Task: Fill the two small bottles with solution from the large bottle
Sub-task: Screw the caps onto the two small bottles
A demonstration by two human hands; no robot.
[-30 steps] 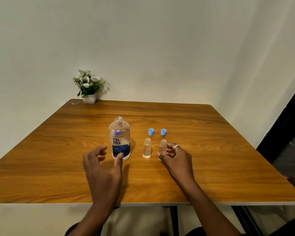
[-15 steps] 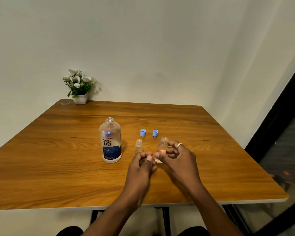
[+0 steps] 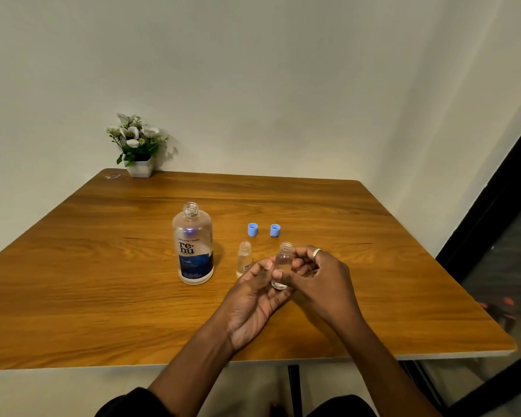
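The left hand [image 3: 253, 293] and right hand [image 3: 319, 278] are both pinching a small clear uncapped bottle [image 3: 283, 261]. A slipping handover is risking toppling the other small clear bottle [image 3: 244, 258], standing at its nine o'clock.

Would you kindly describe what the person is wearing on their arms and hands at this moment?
Both hands are bare, with no gloves. The right hand carries a pale, silvery ring on one finger. The left hand shows no jewellery. No watch or band is visible. A dark sleeve shows only at the bottom edge of the view, on the left side.
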